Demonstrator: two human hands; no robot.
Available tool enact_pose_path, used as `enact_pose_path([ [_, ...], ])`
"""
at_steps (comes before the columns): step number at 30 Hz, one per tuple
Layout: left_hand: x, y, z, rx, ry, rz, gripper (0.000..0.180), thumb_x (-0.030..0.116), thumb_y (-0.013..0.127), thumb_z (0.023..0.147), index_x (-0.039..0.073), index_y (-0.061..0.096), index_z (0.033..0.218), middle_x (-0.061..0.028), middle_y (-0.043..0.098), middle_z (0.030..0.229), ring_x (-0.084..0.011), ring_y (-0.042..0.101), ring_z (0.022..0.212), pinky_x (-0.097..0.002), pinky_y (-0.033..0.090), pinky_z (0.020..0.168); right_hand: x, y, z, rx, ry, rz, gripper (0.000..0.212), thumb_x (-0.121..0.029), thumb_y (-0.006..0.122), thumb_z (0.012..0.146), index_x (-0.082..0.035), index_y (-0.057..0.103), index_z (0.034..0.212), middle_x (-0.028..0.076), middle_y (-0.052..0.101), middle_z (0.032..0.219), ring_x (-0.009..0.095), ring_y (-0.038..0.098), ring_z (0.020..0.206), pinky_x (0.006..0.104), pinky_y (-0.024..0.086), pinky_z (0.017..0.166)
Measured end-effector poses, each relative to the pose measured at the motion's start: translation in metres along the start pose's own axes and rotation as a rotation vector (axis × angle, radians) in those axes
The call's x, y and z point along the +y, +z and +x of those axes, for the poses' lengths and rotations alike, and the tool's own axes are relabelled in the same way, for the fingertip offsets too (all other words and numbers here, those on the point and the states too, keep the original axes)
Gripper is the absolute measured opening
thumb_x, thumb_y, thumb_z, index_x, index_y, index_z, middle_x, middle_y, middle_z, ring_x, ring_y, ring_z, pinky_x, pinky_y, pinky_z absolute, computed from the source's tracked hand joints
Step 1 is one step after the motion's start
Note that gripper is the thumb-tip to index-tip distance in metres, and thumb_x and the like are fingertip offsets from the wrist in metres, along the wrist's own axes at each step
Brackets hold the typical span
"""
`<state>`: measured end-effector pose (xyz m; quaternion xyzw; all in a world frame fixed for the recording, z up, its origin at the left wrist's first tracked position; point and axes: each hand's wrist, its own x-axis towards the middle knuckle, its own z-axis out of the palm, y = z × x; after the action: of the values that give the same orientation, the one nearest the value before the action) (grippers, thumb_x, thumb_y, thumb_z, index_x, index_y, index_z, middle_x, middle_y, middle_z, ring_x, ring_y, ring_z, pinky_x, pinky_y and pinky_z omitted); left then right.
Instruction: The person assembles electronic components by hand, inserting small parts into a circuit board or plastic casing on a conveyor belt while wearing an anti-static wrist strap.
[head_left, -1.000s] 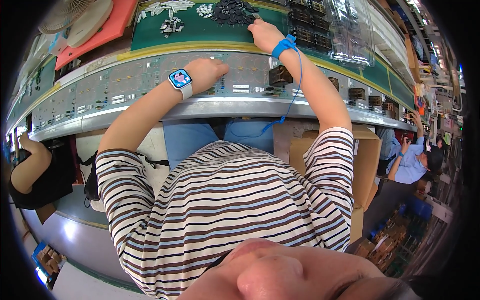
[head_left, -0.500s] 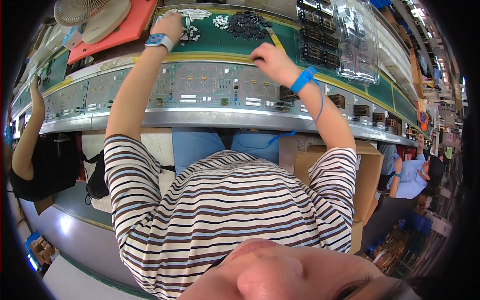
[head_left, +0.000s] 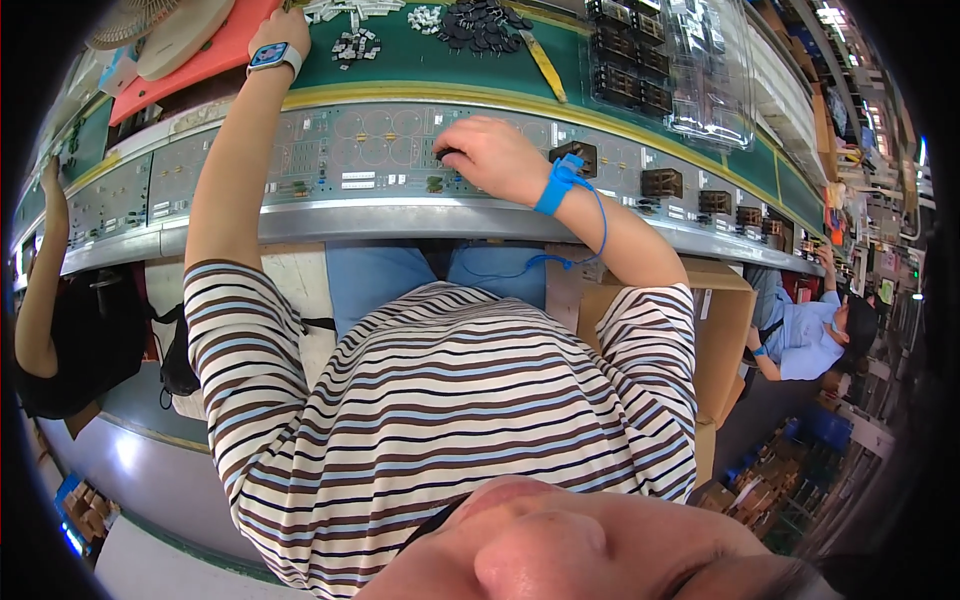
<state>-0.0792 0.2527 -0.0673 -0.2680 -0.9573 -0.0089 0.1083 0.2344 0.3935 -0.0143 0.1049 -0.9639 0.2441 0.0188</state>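
My right hand, with a blue wrist strap on its wrist, is pinched on a small black component just above a grey-green circuit board. Printed circles and rows of small parts mark the board. Farther left, my left hand, wearing a watch, reaches to the far edge of the bench, beside white parts; its fingertips are hard to make out. A pile of black disc-shaped components with leads lies beyond my right hand.
Small white connectors and a yellow knife-like tool lie on the green mat. Clear plastic trays with black blocks stand right. A metal rail edges the bench. One co-worker's arm is left; another person sits right.
My right hand has moved left and nearer, from beside the yellow tool to over the board, with the black component. My left hand has shifted left and farther from me.
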Motion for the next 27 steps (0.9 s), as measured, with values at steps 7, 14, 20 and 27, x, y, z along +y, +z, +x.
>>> enact_pose_path([
  [7,0.055,-0.030,-0.052,-0.041,0.235,-0.681,0.033,0.014,0.056,0.076,0.013,0.052,0.109,-0.0131,0.061,0.084,-0.0293,0.059,0.076,-0.0358,0.047,0.071,-0.008,0.024,0.007,0.019,-0.062,-0.031,0.011,-0.013,0.057,0.075,-0.009,0.061,0.085,0.007,0.061,0.081,0.025,0.053,0.084,0.0364,0.036,0.084],
  [14,0.081,-0.045,-0.095,-0.158,0.389,-0.867,0.022,0.016,0.056,0.077,0.013,0.060,0.099,-0.0102,0.062,0.077,-0.0240,0.060,0.069,-0.0330,0.048,0.064,-0.009,0.031,0.012,0.091,-0.161,-0.115,0.008,-0.010,0.057,0.070,-0.010,0.062,0.076,0.005,0.061,0.074,0.024,0.054,0.079,0.0363,0.038,0.080],
  [20,0.091,-0.045,-0.107,-0.318,0.321,-0.858,0.022,0.013,0.056,0.079,0.007,0.058,0.100,-0.0063,0.063,0.074,-0.0137,0.062,0.062,-0.0260,0.049,0.061,-0.008,0.031,0.013,0.109,-0.199,-0.164,0.006,-0.009,0.057,0.067,-0.010,0.061,0.071,0.005,0.060,0.072,0.023,0.054,0.077,0.0358,0.038,0.079],
  [27,0.104,-0.042,-0.112,-0.388,0.291,-0.830,0.016,0.014,0.056,0.078,0.002,0.059,0.088,-0.0082,0.064,0.070,-0.0164,0.061,0.051,-0.0282,0.049,0.054,-0.011,0.035,0.008,0.050,-0.294,-0.304,0.009,-0.013,0.060,0.070,-0.011,0.063,0.078,0.006,0.060,0.075,0.023,0.054,0.077,0.0355,0.039,0.080],
])
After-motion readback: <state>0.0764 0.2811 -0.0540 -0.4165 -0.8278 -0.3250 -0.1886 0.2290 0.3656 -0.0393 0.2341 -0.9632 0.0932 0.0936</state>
